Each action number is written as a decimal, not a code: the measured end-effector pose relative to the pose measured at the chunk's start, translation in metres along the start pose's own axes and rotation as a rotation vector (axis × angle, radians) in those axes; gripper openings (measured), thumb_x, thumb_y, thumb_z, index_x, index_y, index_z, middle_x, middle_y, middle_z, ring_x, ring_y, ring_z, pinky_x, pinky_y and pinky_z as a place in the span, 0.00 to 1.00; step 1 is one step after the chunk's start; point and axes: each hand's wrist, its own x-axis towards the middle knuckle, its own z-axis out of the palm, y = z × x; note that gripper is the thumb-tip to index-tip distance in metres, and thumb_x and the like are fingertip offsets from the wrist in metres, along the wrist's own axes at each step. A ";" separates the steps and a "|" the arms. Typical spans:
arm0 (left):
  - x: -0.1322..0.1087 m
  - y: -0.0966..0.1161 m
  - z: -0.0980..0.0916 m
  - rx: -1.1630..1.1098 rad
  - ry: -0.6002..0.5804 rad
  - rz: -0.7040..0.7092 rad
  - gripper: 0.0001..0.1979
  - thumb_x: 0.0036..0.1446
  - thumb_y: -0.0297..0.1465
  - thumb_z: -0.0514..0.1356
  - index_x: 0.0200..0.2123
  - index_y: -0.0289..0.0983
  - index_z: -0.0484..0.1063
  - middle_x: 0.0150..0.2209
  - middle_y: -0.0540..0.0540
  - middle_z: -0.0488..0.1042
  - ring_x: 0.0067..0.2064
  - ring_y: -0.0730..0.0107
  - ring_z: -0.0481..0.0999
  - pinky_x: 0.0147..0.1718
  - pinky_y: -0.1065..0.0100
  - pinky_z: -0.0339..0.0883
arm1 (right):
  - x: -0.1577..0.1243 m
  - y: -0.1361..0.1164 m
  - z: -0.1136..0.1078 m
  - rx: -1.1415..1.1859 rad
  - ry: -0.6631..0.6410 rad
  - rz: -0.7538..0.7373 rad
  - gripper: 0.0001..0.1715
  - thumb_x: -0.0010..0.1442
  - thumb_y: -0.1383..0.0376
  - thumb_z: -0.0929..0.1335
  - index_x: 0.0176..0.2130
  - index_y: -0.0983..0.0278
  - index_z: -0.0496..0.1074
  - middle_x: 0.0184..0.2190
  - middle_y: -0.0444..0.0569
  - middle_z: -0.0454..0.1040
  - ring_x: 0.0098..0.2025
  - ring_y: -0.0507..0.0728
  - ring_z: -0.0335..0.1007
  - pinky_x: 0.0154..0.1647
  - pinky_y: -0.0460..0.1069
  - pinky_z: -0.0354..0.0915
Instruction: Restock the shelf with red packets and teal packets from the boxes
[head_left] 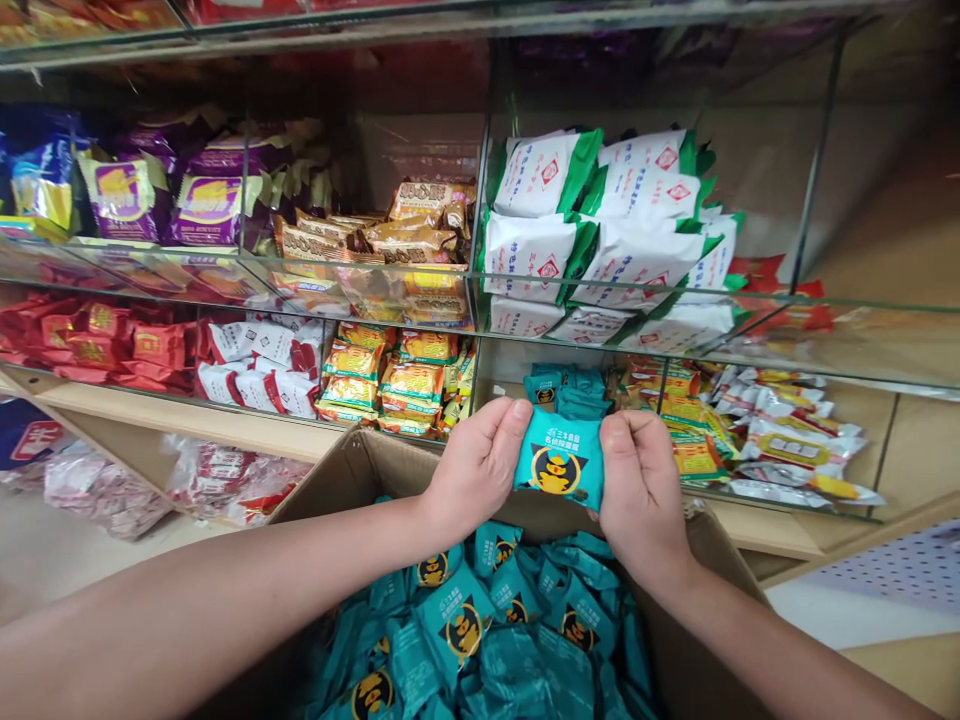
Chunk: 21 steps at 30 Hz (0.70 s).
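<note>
Between my two hands is a teal snack packet (560,455) with a yellow duck-like figure in a dark circle. My left hand (480,455) pinches its left edge, thumb on top. The right edge is gripped by my right hand (643,490), fingers curled. Below them an open cardboard box (330,480) is filled with loose teal packets (461,620) of the same look. Just behind the held packet, a few teal packets (566,385) lie in a compartment of the lower shelf.
Glass shelves hold white-and-green packets (637,250), brown packets (416,240), purple packets (217,205) and red packets (105,335). Yellow-green packets (412,380) and white-and-yellow packets (795,430) flank the teal compartment. Glass edges (675,345) and dividers run close beyond my hands. Plastic-wrapped goods (217,475) sit low at left.
</note>
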 end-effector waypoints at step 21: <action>-0.005 -0.006 -0.005 0.204 -0.089 0.041 0.17 0.58 0.39 0.44 0.20 0.37 0.52 0.19 0.55 0.51 0.21 0.79 0.52 0.19 0.74 0.49 | -0.005 0.009 -0.004 -0.110 -0.005 -0.180 0.10 0.59 0.60 0.57 0.34 0.61 0.62 0.30 0.44 0.65 0.33 0.51 0.62 0.34 0.46 0.57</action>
